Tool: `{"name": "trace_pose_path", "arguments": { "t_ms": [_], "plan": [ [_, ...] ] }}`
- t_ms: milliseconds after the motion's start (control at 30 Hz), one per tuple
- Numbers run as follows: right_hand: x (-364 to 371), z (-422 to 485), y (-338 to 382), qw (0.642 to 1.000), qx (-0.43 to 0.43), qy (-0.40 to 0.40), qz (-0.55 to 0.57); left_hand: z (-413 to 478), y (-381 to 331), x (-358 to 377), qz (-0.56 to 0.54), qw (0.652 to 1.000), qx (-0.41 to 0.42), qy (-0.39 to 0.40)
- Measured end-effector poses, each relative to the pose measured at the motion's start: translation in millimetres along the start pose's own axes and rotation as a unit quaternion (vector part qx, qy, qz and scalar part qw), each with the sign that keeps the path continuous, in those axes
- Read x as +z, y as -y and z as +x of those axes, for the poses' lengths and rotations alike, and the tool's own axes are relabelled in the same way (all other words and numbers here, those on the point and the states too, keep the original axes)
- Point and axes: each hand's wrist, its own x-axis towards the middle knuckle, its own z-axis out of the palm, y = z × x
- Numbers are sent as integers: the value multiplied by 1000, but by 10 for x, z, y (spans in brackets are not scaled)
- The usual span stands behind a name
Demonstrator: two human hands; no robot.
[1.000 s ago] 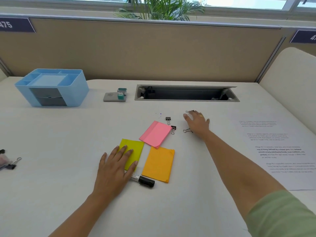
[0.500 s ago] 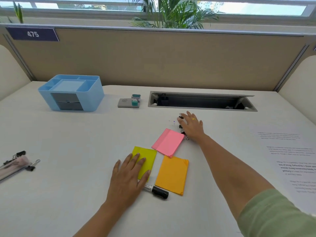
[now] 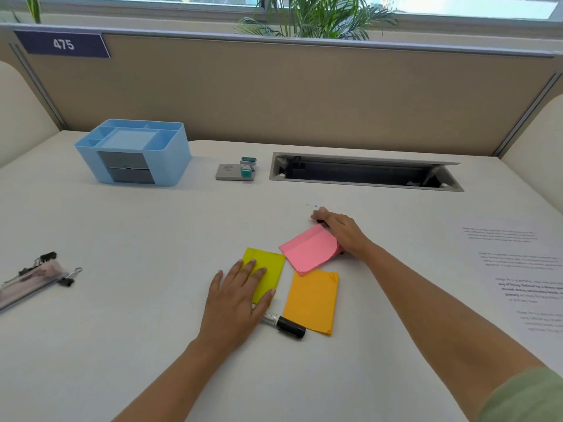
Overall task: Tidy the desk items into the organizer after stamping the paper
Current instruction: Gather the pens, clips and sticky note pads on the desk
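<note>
The left hand (image 3: 239,303) lay palm down on the surface (image 3: 122,315). Its fingers (image 3: 249,274) were straight and spread apart, with the tips resting on the near-left part of the yellow pad (image 3: 271,266). They curled round nothing.

The right hand (image 3: 342,234) lay palm down just beyond the pink pad (image 3: 306,252), touching its far right edge. Its fingers (image 3: 323,215) were close together and bent down over a dark clip (image 3: 323,223), which showed only partly beneath them. Whether the fingers pinched the clip cannot be told.

The orange pad (image 3: 312,300) lay just right of the yellow pad, and the marker (image 3: 286,324) lay beside the left thumb, touching the orange pad's near edge.

The organizer (image 3: 179,161) stood at far left, well apart from both hands. The stamp (image 3: 248,169) stood to its right. The paper (image 3: 518,269) lay flat at the right edge. A pouch (image 3: 30,283) and a second clip (image 3: 71,277) lay at the left edge.
</note>
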Motion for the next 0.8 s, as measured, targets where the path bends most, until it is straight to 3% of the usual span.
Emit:
{"name": "trace_pose_path", "arguments": {
  "t_ms": [200, 433, 600, 800],
  "plan": [
    [182, -518, 184, 999, 25, -13, 38, -66, 195, -52, 0, 1000, 11, 13],
    [635, -970, 224, 987, 58, -127, -80, -244, 657, -141, -1, 1000, -15, -28],
    [1088, -1193, 404, 970, 77, -167, -159, -358, 990, -261, 1, 999, -38, -12],
    [1697, -1210, 766, 963, 74, -195, -173, -485, 1541, -419, 7, 998, -52, -32]
  ]
}}
